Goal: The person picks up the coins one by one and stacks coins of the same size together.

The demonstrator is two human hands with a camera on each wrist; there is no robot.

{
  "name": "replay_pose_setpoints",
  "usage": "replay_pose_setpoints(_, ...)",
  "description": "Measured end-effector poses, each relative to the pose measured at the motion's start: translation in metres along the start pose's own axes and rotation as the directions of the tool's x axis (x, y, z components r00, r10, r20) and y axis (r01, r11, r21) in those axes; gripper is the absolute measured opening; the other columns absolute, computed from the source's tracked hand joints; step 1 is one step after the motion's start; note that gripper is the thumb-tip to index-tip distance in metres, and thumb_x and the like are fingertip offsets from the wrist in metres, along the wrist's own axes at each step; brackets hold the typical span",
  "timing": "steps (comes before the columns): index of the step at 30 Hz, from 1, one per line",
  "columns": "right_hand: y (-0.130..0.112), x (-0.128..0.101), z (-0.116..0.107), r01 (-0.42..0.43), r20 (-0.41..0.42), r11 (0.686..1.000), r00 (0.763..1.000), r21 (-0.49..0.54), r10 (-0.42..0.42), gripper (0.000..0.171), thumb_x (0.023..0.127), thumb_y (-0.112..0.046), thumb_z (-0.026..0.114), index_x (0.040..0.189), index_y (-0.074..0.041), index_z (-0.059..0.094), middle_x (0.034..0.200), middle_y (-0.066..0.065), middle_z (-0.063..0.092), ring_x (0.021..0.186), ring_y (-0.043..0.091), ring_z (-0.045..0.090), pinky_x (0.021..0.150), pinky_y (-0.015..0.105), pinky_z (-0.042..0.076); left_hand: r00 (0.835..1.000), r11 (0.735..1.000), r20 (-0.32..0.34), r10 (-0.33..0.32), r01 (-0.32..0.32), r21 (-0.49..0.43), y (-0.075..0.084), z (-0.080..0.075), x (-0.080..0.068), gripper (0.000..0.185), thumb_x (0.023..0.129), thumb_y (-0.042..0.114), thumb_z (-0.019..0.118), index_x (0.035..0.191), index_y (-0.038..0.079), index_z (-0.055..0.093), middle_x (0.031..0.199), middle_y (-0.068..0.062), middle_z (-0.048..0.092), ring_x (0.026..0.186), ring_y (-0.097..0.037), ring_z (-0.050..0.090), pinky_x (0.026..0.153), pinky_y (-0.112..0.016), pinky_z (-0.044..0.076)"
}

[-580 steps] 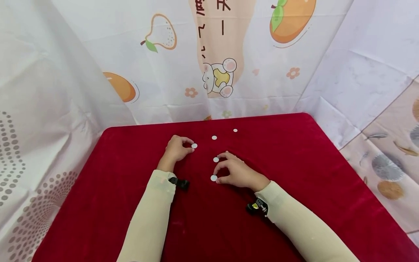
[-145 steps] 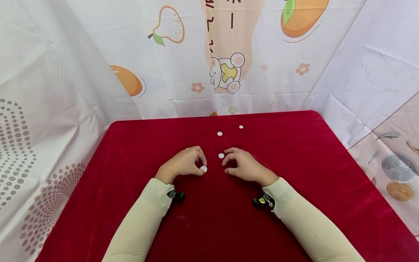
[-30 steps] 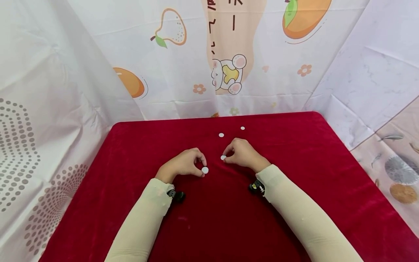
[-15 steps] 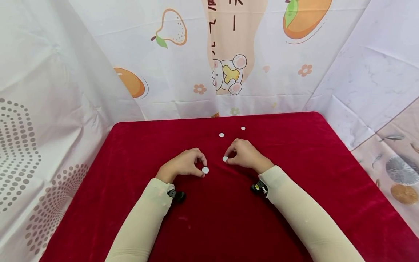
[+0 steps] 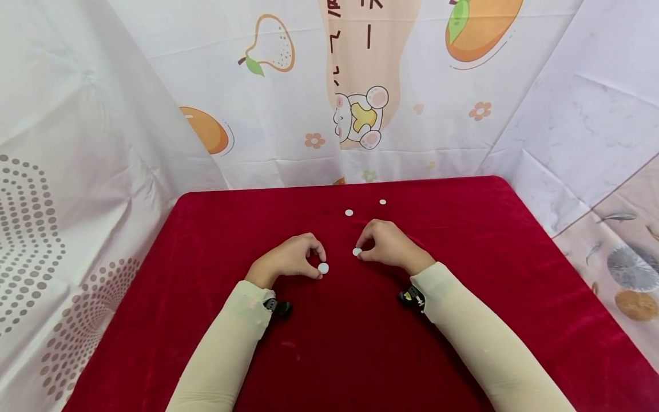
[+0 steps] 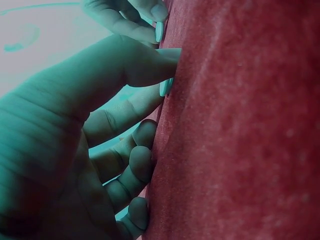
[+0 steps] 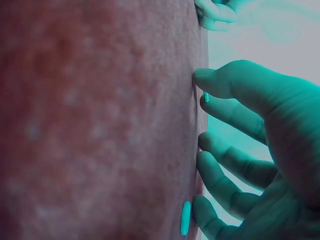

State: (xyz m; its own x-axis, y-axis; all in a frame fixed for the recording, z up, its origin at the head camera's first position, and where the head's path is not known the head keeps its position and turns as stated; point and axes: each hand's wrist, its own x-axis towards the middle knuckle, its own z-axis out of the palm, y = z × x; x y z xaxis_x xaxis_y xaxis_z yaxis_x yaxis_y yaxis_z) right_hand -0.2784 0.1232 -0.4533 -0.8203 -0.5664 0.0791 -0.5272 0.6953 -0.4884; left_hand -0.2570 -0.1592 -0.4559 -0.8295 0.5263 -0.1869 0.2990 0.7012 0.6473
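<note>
Red cloth covered the desk (image 5: 206, 240); your right hand (image 5: 389, 247) pinched a white disc (image 5: 357, 252) at its fingertips, your left hand (image 5: 288, 260) pinched another disc (image 5: 322, 267), lying just left and nearer you, almost touching.

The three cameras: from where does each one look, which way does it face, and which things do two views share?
Head: above, facing forward and down at the red cloth, both sleeves, the left hand and the right hand.
Left wrist: low beside the cloth, facing the left hand's fingers.
Right wrist: low beside the cloth, facing the right hand's fingers.
Shared: the white disc at the left thumb appears in the head and left wrist views.
</note>
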Motion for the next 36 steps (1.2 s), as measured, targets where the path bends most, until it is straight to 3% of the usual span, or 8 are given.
replay_pose_setpoints(13,-0.002,-0.010,0.000,0.018,0.015,1.000,1.000,0.001,-0.018,0.010,0.082,-0.023,0.085,0.092,-0.022,0.083,0.114,0.002,0.068,0.110,0.019,0.061,0.096,0.041,0.053,1.000,1.000,-0.003,-0.009,0.009,0.001,0.000,0.001,0.000,0.024,0.077,0.019,0.091,0.092,0.022,0.072,0.105,0.003,0.060,0.097,-0.020,0.054,0.083,-0.034,0.050)
replay_pose_setpoints(19,-0.003,-0.016,0.001,-0.008,0.024,1.000,1.000,0.001,0.008,0.010,0.083,-0.027,0.086,0.092,-0.028,0.083,0.119,0.000,0.067,0.113,0.021,0.059,0.097,0.050,0.049,1.000,1.000,0.001,-0.008,0.008,0.003,0.000,0.001,0.000,0.024,0.077,0.019,0.091,0.092,0.022,0.072,0.106,0.002,0.060,0.097,-0.020,0.054,0.084,-0.034,0.050)
replay_pose_setpoints(25,-0.009,-0.024,0.000,-0.012,0.047,1.000,0.999,0.020,0.011,0.011,0.083,-0.029,0.086,0.094,-0.029,0.084,0.122,0.000,0.066,0.116,0.024,0.056,0.102,0.050,0.046,1.000,1.000,0.001,-0.001,0.001,0.002,0.002,0.000,-0.001,0.023,0.078,0.019,0.090,0.093,0.021,0.073,0.107,0.001,0.060,0.097,-0.020,0.054,0.083,-0.034,0.050)
replay_pose_setpoints(30,-0.010,-0.029,0.001,-0.005,0.048,1.000,0.999,0.015,0.004,0.012,0.082,-0.028,0.087,0.093,-0.029,0.084,0.120,-0.001,0.066,0.115,0.024,0.055,0.102,0.048,0.045,1.000,1.000,0.004,0.001,-0.001,0.000,0.002,-0.001,-0.001,0.023,0.078,0.020,0.090,0.093,0.021,0.073,0.107,0.001,0.060,0.098,-0.021,0.054,0.084,-0.034,0.049)
replay_pose_setpoints(36,-0.010,-0.031,0.001,0.033,0.052,0.999,0.998,0.026,-0.034,0.011,0.082,-0.026,0.088,0.092,-0.027,0.084,0.106,-0.006,0.065,0.104,0.016,0.057,0.098,0.041,0.047,1.000,1.000,0.004,0.000,0.000,0.002,0.000,0.000,0.000,0.024,0.078,0.020,0.090,0.093,0.022,0.072,0.106,0.002,0.059,0.098,-0.020,0.053,0.084,-0.034,0.050)
